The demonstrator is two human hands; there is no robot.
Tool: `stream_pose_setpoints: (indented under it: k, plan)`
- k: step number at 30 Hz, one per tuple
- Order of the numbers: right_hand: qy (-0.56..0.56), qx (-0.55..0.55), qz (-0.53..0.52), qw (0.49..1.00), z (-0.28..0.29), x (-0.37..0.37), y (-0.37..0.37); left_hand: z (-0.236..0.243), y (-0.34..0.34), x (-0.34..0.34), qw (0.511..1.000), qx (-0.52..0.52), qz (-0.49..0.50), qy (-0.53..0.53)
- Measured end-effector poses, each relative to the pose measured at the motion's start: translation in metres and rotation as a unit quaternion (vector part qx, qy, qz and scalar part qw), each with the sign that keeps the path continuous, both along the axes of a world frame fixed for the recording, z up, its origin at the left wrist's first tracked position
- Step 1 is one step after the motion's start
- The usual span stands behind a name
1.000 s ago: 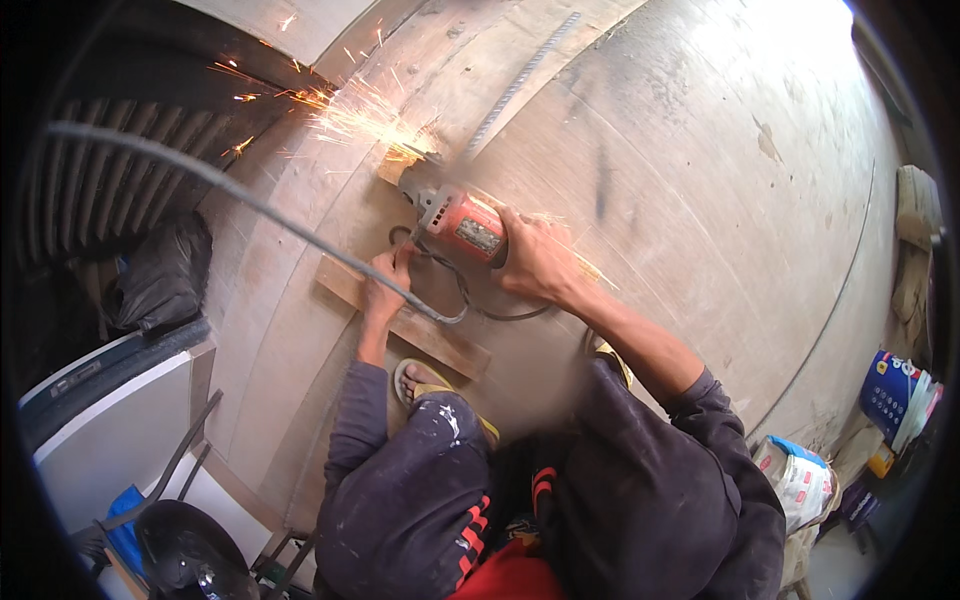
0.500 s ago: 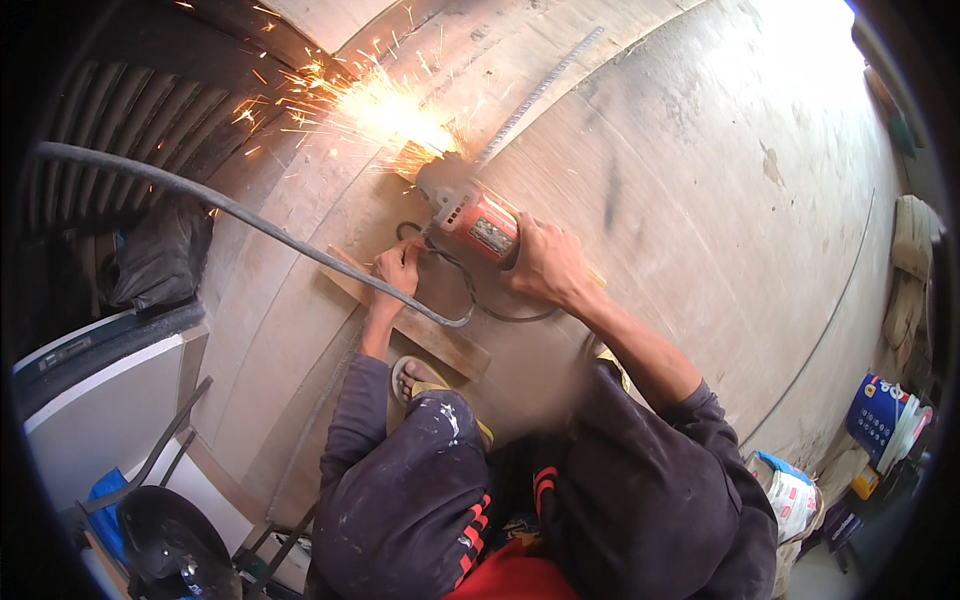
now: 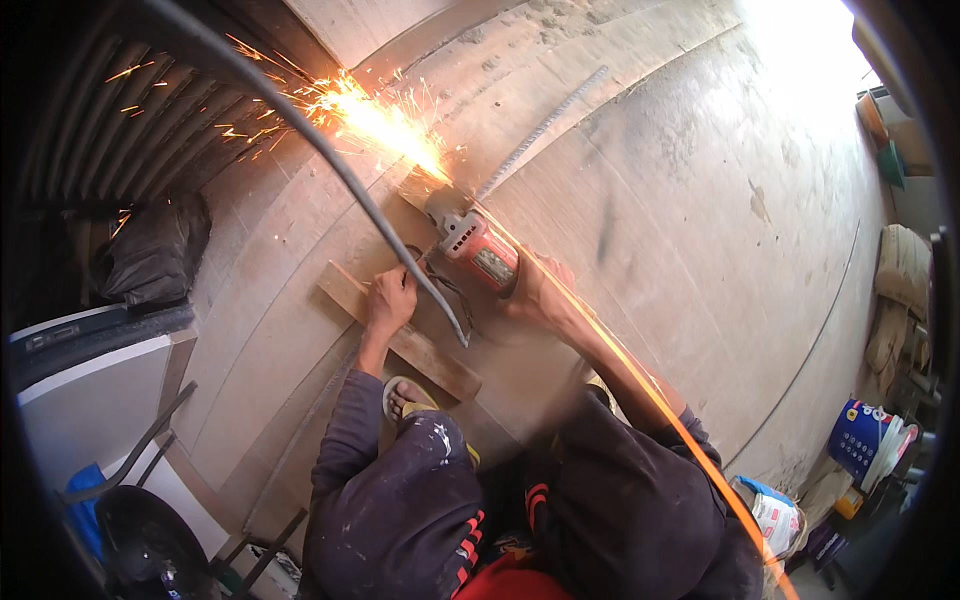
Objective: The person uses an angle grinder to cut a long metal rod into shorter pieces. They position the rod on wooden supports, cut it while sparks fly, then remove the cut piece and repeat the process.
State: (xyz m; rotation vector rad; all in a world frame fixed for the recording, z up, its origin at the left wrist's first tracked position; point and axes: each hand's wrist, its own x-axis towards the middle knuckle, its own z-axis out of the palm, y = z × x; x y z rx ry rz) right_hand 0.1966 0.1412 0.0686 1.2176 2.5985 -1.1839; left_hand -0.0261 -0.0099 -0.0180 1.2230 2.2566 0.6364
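Note:
My right hand (image 3: 538, 292) grips the body of a red angle grinder (image 3: 482, 250). Sparks (image 3: 385, 125) spray up and left from its head, beside a ribbed steel bar (image 3: 540, 130) on the floor. My left hand (image 3: 393, 300) is closed just below and left of the grinder; what it holds is unclear. A dark rod (image 3: 330, 160) crosses diagonally above that hand, its bent end near my feet. A wooden board (image 3: 440, 365) lies under my left arm. A long bright orange streak runs from the grinder across my right forearm to the lower right.
At left are a louvred panel (image 3: 90, 130), a black bag (image 3: 155, 255), a white panel and a black round object (image 3: 140, 530). A thin rod lies on the floor (image 3: 670, 230). Sacks (image 3: 895, 270) and a blue bucket (image 3: 855, 435) line the right side. My sandalled foot rests below the board.
The dark rod now slopes more steeply, its far end higher. The spark spray has grown since the oldest frame, and the long orange streak has appeared. The grinder sits slightly lower in the view.

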Motion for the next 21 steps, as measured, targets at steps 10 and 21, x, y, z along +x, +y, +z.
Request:
stream_pose_setpoints:
  k: [10, 21]
  plan:
    - [0.015, 0.002, -0.011, 1.000, -0.002, 0.000, -0.001, -0.001, 0.002, 0.005, 0.998, 0.055, -0.003, 0.002]
    - [-0.008, 0.021, -0.021, 1.000, -0.013, -0.002, 0.001, 0.003, 0.003, 0.007, 0.999, 0.050, -0.006, 0.000]
